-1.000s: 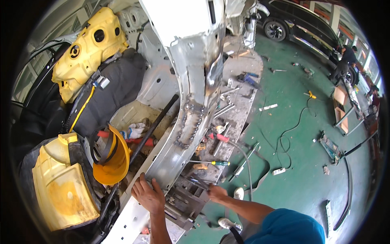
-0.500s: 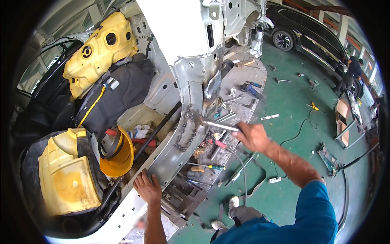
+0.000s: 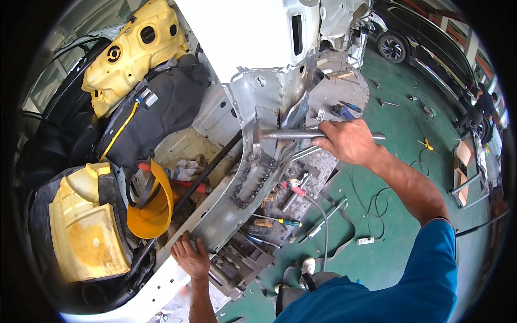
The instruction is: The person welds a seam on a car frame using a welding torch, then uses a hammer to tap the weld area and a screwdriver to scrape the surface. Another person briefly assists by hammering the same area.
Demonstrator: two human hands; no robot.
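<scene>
My right hand [image 3: 349, 141] is closed round the metal handle of a hammer [image 3: 291, 134]. The hammer's head is at the bare grey metal of a car body panel [image 3: 215, 219], just above a looped row of dark weld spots [image 3: 245, 188]; whether it touches is hard to tell. On the lower left edge of that panel rests my left hand [image 3: 191, 257], its fingers spread and holding nothing. A yellow hard hat [image 3: 153, 210] lies inside the car body, left of the panel, with a long black bar [image 3: 212, 167] beside it.
Yellow foam pieces [image 3: 89, 231] sit farther left. Right of the panel, a grey platform [image 3: 336, 99] bears a screwdriver [image 3: 285, 221] and several loose tools. A hose [image 3: 323, 229] and cables [image 3: 381, 212] trail over the green floor. Another person [image 3: 479, 113] is by a black car [image 3: 431, 48].
My right hand and the hammer have moved up, and the handle now lies nearly level. The hammer's head is higher on the panel. My left hand stays on the edge.
</scene>
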